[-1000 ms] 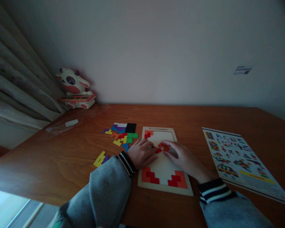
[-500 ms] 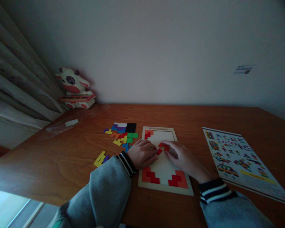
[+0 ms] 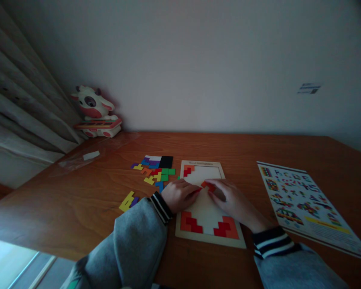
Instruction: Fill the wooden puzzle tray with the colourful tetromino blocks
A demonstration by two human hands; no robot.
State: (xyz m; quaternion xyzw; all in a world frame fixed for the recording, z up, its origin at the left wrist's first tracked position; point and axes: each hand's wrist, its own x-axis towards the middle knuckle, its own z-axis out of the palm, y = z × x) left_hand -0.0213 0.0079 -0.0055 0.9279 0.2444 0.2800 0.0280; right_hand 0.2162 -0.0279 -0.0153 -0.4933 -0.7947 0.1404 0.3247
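A light wooden puzzle board (image 3: 210, 241) lies on the table in front of me, with red and orange pieces set in three of its corners. My left hand (image 3: 180, 195) is closed over the board's left side, thumb and fingers pinching a red puzzle piece (image 3: 199, 190) that is mostly hidden. Just to its right, my right hand (image 3: 225, 196) grips an orange-red puzzle piece (image 3: 209, 186) between thumb and fingers, above the middle of the board. The two pieces are close together; whether they touch I cannot tell.
Loose coloured pieces (image 3: 164, 171) lie left of the board, with a yellow piece (image 3: 126, 201) nearer me. A printed pattern sheet (image 3: 307, 200) is on the right. At the back left stand a cow toy (image 3: 98, 108) and a clear plastic wrapper (image 3: 75, 161).
My left fingers have drawn in around the red piece, which now shows less. My right hand stays almost in place with the orange-red piece.
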